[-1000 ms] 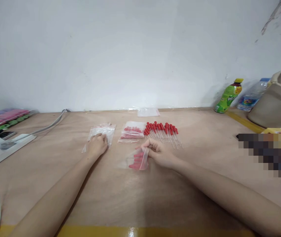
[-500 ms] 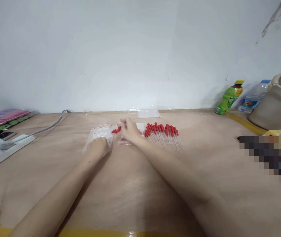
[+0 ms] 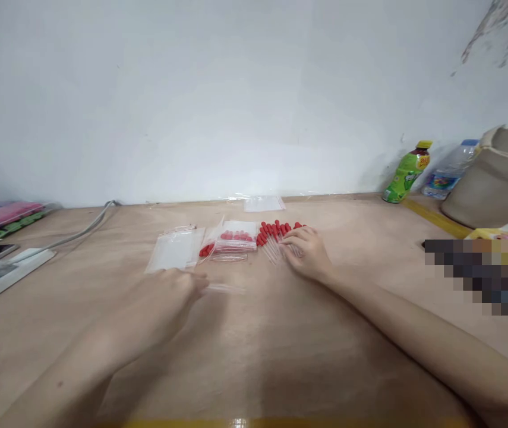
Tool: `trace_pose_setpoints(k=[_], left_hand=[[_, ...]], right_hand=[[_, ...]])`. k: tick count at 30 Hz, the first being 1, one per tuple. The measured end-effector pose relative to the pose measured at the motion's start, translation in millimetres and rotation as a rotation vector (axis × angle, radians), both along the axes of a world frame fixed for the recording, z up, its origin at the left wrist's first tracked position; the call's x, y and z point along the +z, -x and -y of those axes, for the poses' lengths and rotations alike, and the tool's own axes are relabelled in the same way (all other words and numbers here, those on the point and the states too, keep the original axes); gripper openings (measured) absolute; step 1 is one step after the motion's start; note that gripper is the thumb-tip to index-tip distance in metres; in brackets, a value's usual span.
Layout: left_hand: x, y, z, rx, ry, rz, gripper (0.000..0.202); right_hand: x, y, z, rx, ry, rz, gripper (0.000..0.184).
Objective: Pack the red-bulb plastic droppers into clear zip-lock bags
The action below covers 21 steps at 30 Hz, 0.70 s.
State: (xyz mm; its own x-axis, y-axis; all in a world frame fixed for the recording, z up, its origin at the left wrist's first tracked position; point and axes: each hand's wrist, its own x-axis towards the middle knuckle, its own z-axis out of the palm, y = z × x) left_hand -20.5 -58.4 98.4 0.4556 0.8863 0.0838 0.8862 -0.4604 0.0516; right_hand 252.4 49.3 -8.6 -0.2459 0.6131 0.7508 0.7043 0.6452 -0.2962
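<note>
My left hand (image 3: 182, 285), blurred by motion, pinches a flat clear plastic bag (image 3: 226, 289) above the brown table covering. Over on the right, my right hand (image 3: 306, 252) curls its fingers around the thin clear tubes of several red-bulbed droppers (image 3: 268, 238); how many it grips is hidden. Between the hands lies a clear zip bag with red-bulbed pieces (image 3: 238, 236) inside. Loose red bulbs (image 3: 206, 250) show beside it, under or in clear plastic. A stack of clear zip bags (image 3: 171, 249) sits just beyond my left hand.
Another clear bag (image 3: 263, 204) rests by the wall. At the right stand a green drink bottle (image 3: 407, 175), a water bottle (image 3: 447, 175) and a grey bin (image 3: 494, 178). A white power strip (image 3: 26, 267) with cables and a pack of coloured items (image 3: 8, 220) lie at left.
My right hand has moved right from the bags to the droppers. My left hand has come nearer, off the bag stack, with a clear bag in it.
</note>
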Motion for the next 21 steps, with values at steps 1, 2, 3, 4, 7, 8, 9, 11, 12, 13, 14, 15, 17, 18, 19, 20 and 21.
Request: trace_pose_setpoints(k=[1,2,3,4,7,8,9,11,12,13,14,15,17,18,19,20,21], left_hand=[[0.2,-6,4,-0.073,-0.015,0.001,0.025],[-1.0,-12,5,-0.134,-0.035,0.004,0.029],[-3.5,-18,3,-0.175,-0.070,0.023,0.033],[-7.2,-23,0,-0.214,-0.096,0.045,0.036],[-23.5,-34,-17,-0.338,-0.064,0.049,0.039],[-30.4,-35,-24,-0.386,-0.012,0.024,0.038],[-37.9,-34,-30,-0.433,0.055,-0.003,0.037],[-54.4,-32,-40,-0.495,0.201,-0.037,0.038],[-62.8,-30,-44,-0.488,0.242,-0.050,0.040],[-70.8,-29,-47,-0.476,0.259,-0.050,0.042],[-78.2,-28,-49,-0.468,0.258,-0.040,0.044],[-84.5,-28,-50,-0.467,0.247,-0.027,0.045],[-93.2,-30,-50,-0.477,0.217,0.005,0.045],[-95.5,-31,-50,-0.482,0.204,0.018,0.044],[-96.6,-32,-49,-0.485,0.198,0.028,0.044],[-96.8,-34,-47,-0.484,0.198,0.034,0.044],[-96.4,-35,-46,-0.483,0.202,0.037,0.044]], right_hand=[[-5.8,-16,-3,-0.088,0.034,-0.029,0.014],[-10.2,-31,-8,-0.177,0.094,-0.051,0.014],[-13.1,-43,-12,-0.272,0.160,-0.081,0.016],[-14.8,-53,-17,-0.361,0.232,-0.135,0.017],[-15.6,-70,-29,-0.533,0.456,-0.265,0.023],[-15.5,-72,-32,-0.556,0.523,-0.276,0.027],[-15.6,-73,-34,-0.566,0.583,-0.269,0.030],[-16.3,-73,-36,-0.558,0.670,-0.231,0.036],[-17.0,-72,-36,-0.551,0.695,-0.213,0.037],[-17.9,-72,-37,-0.542,0.711,-0.200,0.039],[-18.8,-71,-37,-0.535,0.718,-0.192,0.040],[-19.8,-71,-38,-0.530,0.721,-0.191,0.041],[-21.7,-72,-41,-0.519,0.733,-0.214,0.043],[-22.4,-73,-42,-0.516,0.744,-0.238,0.044],[-22.9,-73,-44,-0.514,0.757,-0.270,0.045],[-23.1,-74,-45,-0.511,0.773,-0.306,0.044],[-23.1,-74,-46,-0.506,0.790,-0.339,0.042]])
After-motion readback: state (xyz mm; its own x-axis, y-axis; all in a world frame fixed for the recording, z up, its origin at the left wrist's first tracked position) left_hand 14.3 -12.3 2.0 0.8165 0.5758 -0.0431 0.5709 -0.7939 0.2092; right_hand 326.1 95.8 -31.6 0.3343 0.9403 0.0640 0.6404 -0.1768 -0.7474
